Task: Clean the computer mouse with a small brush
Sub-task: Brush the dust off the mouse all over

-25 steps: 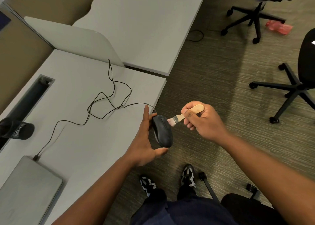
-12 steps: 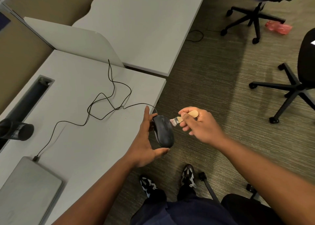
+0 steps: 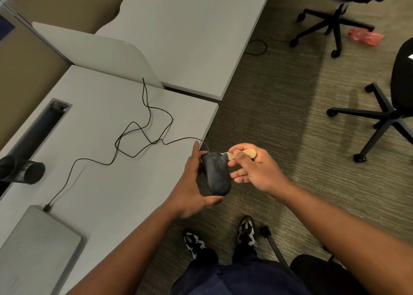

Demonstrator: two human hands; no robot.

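The left hand (image 3: 192,183) gripped the black mouse (image 3: 216,174) just past the table (image 3: 111,183) edge, above the floor; the right hand (image 3: 254,167) pinched the small brush (image 3: 242,154), bristles touching the mouse's front.

Hands: two, left (image 3: 190,183) and right (image 3: 254,169)
Mouse (image 3: 216,174): one
Brush (image 3: 242,154): one
Desks: two (image 3: 107,183) (image 3: 190,33)
Chairs: two in full view (image 3: 335,11) (image 3: 388,114)
Laptop (image 3: 33,250): one
Shoes: two (image 3: 193,243) (image 3: 247,230)

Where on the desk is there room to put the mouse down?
Bare desk lies between the cable loops and the laptop, beside the left hand. It is crowded where the cable tangles and near the black cup.
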